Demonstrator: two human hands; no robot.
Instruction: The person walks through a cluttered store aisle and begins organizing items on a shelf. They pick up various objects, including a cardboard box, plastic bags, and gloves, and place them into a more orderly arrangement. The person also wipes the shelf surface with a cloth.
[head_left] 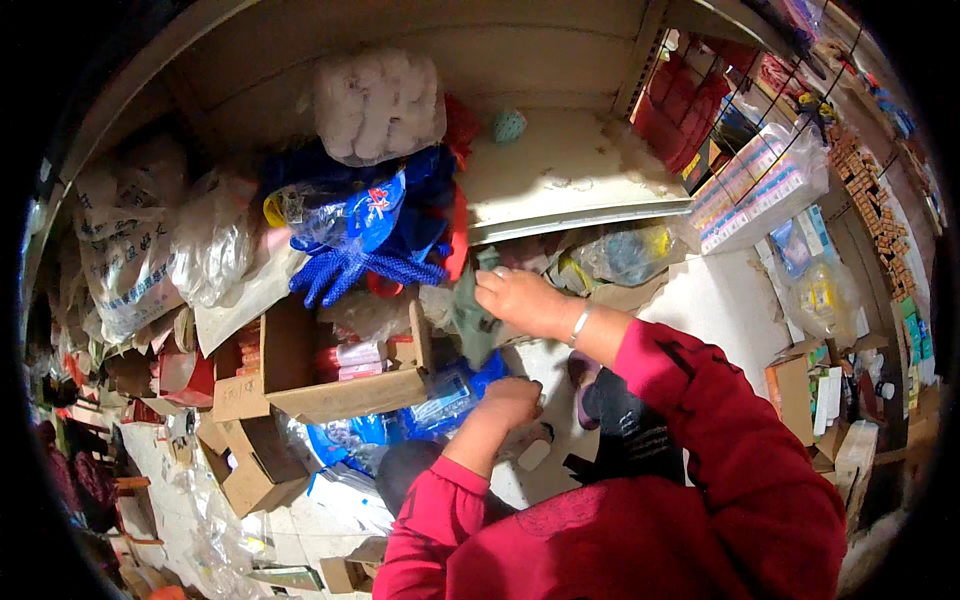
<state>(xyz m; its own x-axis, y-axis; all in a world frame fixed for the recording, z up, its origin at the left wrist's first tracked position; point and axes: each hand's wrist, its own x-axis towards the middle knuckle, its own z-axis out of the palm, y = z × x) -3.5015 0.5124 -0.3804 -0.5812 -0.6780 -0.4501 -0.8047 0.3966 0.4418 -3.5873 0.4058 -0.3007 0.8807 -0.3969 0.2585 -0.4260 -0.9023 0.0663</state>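
My right hand (525, 302), with a silver bracelet at the wrist, is closed on the upper part of a limp grey-green cloth (474, 318). The cloth hangs down just below the shelf's front edge. Lower and nearer my body, my left hand (511, 402) is curled closed; whatever its fingers may hold is hidden. To the left of the cloth, blue dotted gloves (345, 270) spill over the shelf edge beside a red strip (459, 235). Under them stands an open cardboard box (345, 397) with pink-and-white rolled packs (358, 358) inside.
A wrapped bundle of white rolls (380, 105) tops the gloves. Clear plastic bags (215, 240) crowd the left. A small teal ball-like item (509, 125) sits on the shelf (570, 165). Wrapped boxes (755, 190) stand at right. Blue plastic packs (445, 400) lie below the cardboard box.
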